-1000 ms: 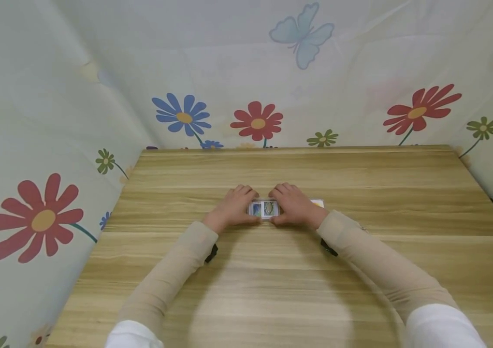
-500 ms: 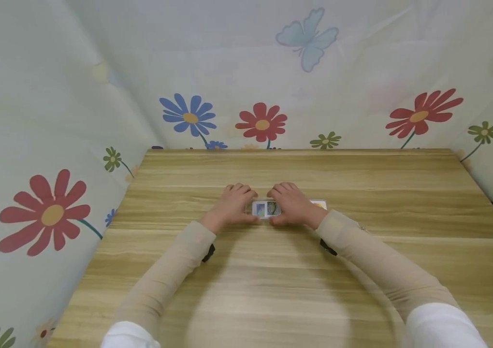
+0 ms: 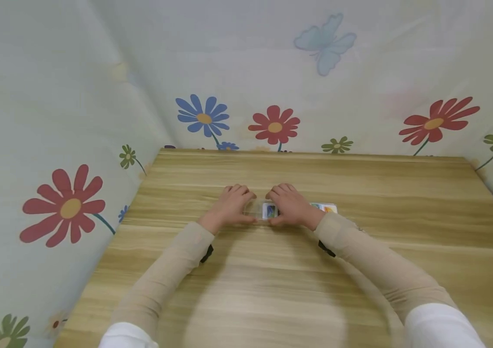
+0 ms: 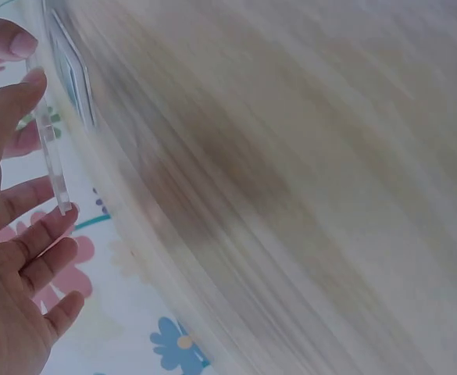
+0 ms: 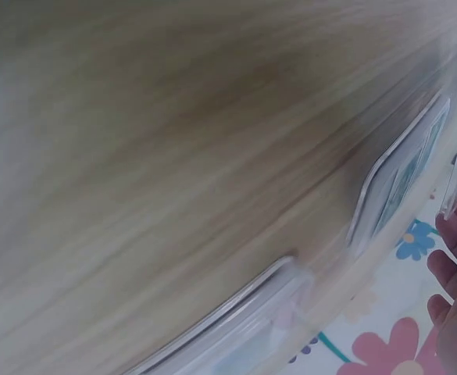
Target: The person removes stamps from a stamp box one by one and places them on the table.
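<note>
A thin clear plastic plate (image 4: 53,156) is held by its ends between my two hands, raised over the tabletop. My left hand (image 3: 230,205) grips one end between thumb and fingers. At the other end, my right hand (image 3: 292,207) grips it the same way. Below the plate lies a flat, clear-edged case with small pictures (image 5: 404,176), partly covered by my right hand in the head view. A second flat case (image 5: 240,336), with a colourful picture, lies farther right, partly behind my right wrist in the head view.
The wood-grain table (image 3: 298,285) reaches back to a wall cloth (image 3: 238,63) printed with flowers and a butterfly. That cloth also hangs along the left and right sides.
The head view has swung left, so wall and table appear farther right. Both hands, with the clear plate, have shifted left relative to the picture cases on the table.
</note>
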A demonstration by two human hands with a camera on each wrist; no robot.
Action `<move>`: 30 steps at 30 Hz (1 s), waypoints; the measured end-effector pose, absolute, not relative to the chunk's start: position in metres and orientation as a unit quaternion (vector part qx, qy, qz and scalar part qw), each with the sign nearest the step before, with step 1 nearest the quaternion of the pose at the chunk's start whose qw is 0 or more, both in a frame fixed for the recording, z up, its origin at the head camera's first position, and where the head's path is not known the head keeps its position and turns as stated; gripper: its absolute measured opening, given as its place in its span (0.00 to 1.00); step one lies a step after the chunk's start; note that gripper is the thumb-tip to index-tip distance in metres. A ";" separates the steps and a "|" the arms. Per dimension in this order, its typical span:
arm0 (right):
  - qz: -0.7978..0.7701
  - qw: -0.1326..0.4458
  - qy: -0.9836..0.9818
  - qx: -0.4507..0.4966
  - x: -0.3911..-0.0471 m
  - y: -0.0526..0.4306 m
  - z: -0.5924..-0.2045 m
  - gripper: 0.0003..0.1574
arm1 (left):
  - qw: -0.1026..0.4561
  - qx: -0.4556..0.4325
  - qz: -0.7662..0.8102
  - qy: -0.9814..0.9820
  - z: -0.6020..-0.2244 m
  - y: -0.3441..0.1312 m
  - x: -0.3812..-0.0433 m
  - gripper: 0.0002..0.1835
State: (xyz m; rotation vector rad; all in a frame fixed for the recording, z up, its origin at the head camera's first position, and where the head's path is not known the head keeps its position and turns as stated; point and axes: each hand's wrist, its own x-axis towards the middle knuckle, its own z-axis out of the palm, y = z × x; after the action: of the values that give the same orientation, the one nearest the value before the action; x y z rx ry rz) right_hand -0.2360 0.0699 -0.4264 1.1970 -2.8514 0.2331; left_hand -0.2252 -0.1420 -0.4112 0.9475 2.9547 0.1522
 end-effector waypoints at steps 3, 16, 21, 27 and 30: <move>0.080 0.006 -0.920 0.384 -0.236 0.065 -0.429 0.39 | 0.019 0.304 0.046 0.952 -0.414 -0.147 -0.225 0.35; 0.088 0.018 -0.913 0.398 -0.240 0.043 -0.436 0.38 | 0.038 0.292 0.073 0.953 -0.415 -0.168 -0.225 0.34; 0.095 0.008 -0.912 0.399 -0.240 0.034 -0.430 0.38 | 0.043 0.288 0.069 0.954 -0.413 -0.176 -0.229 0.35; 0.071 0.007 -0.913 0.402 -0.245 0.026 -0.432 0.40 | 0.060 0.280 0.071 0.955 -0.415 -0.182 -0.231 0.35; 0.062 0.007 -0.913 0.402 -0.247 0.023 -0.437 0.40 | 0.069 0.275 0.066 0.957 -0.417 -0.183 -0.231 0.35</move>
State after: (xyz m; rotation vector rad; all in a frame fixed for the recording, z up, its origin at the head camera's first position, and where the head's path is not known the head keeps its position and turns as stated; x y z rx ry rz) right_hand -0.2472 0.0234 -0.4368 1.2583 -2.8556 0.1946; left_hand -0.2307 -0.1829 -0.4167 0.8267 2.8813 0.2002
